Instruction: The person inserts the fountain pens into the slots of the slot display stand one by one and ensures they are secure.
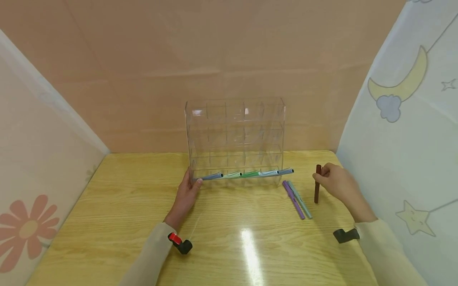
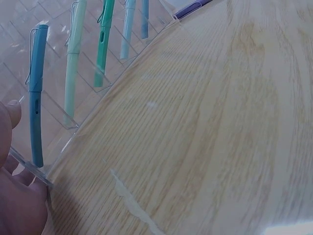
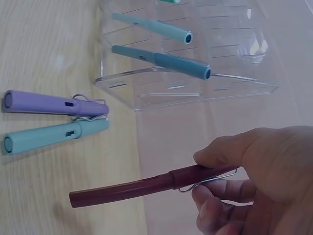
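A clear acrylic pen rack [image 1: 187, 131] stands on the table near the back wall. My left hand [image 1: 186, 194] holds its lower left corner, thumb in front, beside a blue pen [image 2: 36, 98]. Along the rack's lowest row lie several pens, among them a pale green pen [image 2: 72, 73], a green pen [image 1: 251, 174] and a light blue pen [image 3: 154, 27]. To the right of the rack, my right hand [image 1: 338, 180] pinches a dark red pen [image 3: 127, 191] by its clip end, thumb against fingers. The pen points down, apparently just above the table.
Between the rack and my right hand, a purple pen [image 1: 294, 200] and a light teal pen [image 1: 301, 202] lie side by side on the wooden table [image 1: 125, 218]. Cloth walls enclose the back and both sides; the right one [image 1: 386, 159] stands near my right arm.
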The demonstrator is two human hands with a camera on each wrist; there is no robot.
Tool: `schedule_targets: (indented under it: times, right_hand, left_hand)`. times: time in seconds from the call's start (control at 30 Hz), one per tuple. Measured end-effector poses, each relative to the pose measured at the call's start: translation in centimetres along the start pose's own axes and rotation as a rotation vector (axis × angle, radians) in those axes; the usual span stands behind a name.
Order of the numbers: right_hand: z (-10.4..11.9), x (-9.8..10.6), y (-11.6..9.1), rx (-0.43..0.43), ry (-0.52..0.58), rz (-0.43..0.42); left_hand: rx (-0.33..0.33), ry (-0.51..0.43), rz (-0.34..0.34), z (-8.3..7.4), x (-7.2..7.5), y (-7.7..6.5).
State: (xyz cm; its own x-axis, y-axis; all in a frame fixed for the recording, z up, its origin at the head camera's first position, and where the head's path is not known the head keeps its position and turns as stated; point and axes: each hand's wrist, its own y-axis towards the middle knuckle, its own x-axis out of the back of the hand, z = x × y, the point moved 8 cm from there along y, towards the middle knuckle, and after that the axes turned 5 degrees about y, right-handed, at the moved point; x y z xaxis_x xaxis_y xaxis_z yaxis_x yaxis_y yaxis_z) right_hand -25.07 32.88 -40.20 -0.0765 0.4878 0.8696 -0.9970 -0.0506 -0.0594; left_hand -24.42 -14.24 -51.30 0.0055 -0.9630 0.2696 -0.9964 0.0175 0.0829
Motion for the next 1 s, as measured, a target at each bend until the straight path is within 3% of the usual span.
schedule_targets:
  times: [0.5,0.83,1.0]
  right_hand:
    - [0.9,1.6,-0.5,0.038,0.040,-0.086]
    - [2.0,4.2,-1.6,0.066,0.091,-0.334]
    - [2.6,5.2,-2.0,0.074,0.122,-0.392]
  left_hand:
    - [0.036,0.012,-0.007,0.2,0.1,-0.2]
    - [-0.011,0.013,-0.004,0.0,0.1,0.0]
    - [-0.007,0.016,-0.002,0.0,0.1,0.1]
